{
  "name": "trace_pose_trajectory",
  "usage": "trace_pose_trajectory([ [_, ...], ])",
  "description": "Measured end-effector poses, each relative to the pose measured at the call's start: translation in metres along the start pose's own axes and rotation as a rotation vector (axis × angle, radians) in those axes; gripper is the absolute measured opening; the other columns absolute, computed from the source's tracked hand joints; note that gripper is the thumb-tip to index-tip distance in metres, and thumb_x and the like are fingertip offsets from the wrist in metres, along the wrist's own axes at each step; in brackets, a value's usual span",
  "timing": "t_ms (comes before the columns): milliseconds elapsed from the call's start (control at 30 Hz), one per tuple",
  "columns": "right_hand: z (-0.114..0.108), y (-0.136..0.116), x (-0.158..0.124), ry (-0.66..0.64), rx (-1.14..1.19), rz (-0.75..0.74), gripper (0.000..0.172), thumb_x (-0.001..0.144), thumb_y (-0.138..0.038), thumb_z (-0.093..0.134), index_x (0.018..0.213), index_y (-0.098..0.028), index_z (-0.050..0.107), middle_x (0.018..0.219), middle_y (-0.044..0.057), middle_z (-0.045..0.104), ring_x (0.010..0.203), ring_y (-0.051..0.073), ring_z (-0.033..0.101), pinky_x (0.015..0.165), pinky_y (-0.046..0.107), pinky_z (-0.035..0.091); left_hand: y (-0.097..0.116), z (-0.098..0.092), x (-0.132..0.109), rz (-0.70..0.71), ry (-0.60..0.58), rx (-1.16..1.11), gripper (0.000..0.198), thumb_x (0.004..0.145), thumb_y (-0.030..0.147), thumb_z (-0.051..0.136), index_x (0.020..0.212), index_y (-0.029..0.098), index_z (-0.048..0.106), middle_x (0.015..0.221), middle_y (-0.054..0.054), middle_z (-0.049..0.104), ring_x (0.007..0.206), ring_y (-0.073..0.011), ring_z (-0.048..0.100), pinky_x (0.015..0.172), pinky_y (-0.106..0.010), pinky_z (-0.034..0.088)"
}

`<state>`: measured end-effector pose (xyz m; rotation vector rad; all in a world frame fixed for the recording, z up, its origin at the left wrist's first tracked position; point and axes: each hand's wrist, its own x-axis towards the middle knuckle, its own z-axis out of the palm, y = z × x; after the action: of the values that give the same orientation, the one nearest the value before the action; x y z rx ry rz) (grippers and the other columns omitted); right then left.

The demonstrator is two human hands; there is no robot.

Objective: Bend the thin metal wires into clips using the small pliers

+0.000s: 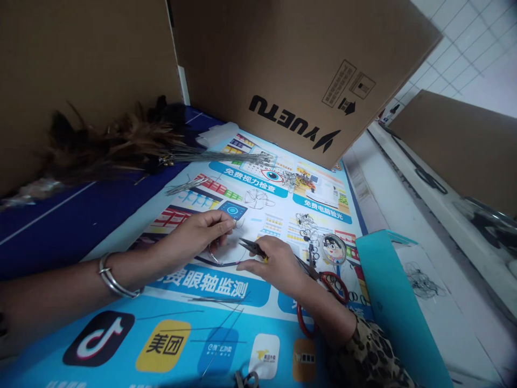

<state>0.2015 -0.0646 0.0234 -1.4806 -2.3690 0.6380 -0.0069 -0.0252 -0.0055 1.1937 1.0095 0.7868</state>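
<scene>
My left hand (208, 229), with a silver bangle on its wrist, pinches a thin wire (240, 223) between thumb and fingertips. The wire's end curves out to the right of the fingers. My right hand (278, 264) is closed around needle-nose pliers (252, 247). Their dark jaws point left toward my left fingertips, a short way apart from them. Below both hands a thin dark curved strip (220, 264) runs from under the left fingers toward the right hand; what it is I cannot make out. Red-handled scissors (334, 285) lie beside my right forearm.
Straight wires (218, 300) lie in front. Bundled wires (226, 156) and brown feathers (117, 140) lie at the back left. A round tin (333, 249) and black wire loops (307, 226) are at right, by a turquoise box (388, 296). A large cardboard box (291, 64) stands behind.
</scene>
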Motion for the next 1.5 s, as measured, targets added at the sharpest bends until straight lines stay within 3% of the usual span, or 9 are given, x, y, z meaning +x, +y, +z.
trace_pose_trajectory([
  [500,0.008,0.009,-0.002,0.067,-0.062,-0.089,0.047,0.085,-0.063,0.060,0.074,-0.018,0.055,0.075,0.003,0.060,0.071,0.015,0.053,0.063,0.025,0.034,-0.001,-0.001,-0.002,-0.011,-0.009,0.013,0.037,0.086,0.052,0.062,0.072,0.019,0.054,0.056,0.004,0.051,0.050,-0.0099,0.046,0.045,-0.019,0.036],
  [833,0.001,0.018,0.003,0.075,0.123,0.081,0.032,0.082,-0.049,0.071,0.080,-0.018,0.061,0.081,0.001,0.062,0.079,0.015,0.057,0.069,0.023,0.037,-0.003,0.005,-0.009,-0.033,-0.111,0.064,0.036,0.088,0.052,0.059,0.074,0.019,0.054,0.057,0.004,0.053,0.050,-0.0110,0.047,0.046,-0.021,0.036],
  [1000,0.000,0.016,0.000,0.114,0.343,0.235,0.028,0.085,-0.045,0.064,0.079,-0.019,0.063,0.069,-0.003,0.056,0.067,0.012,0.051,0.061,0.022,0.036,-0.002,0.010,-0.013,-0.009,0.000,0.014,0.037,0.085,0.053,0.061,0.074,0.019,0.053,0.060,0.004,0.052,0.052,-0.0118,0.047,0.048,-0.023,0.037],
  [1200,0.002,-0.004,-0.006,0.028,0.554,0.265,0.023,0.083,-0.041,0.063,0.082,-0.018,0.065,0.066,-0.004,0.053,0.062,0.010,0.046,0.058,0.021,0.036,-0.001,0.014,-0.014,0.007,0.096,-0.069,0.034,0.085,0.052,0.063,0.080,0.019,0.055,0.061,0.005,0.053,0.054,-0.0114,0.047,0.051,-0.022,0.038],
  [1500,0.009,-0.007,-0.006,0.140,0.639,0.348,0.023,0.083,-0.039,0.057,0.081,-0.018,0.064,0.067,-0.002,0.057,0.060,0.011,0.047,0.056,0.022,0.039,0.000,0.015,-0.017,0.025,-0.013,-0.039,0.034,0.087,0.050,0.061,0.076,0.018,0.057,0.066,0.003,0.056,0.063,-0.0136,0.047,0.059,-0.025,0.037],
])
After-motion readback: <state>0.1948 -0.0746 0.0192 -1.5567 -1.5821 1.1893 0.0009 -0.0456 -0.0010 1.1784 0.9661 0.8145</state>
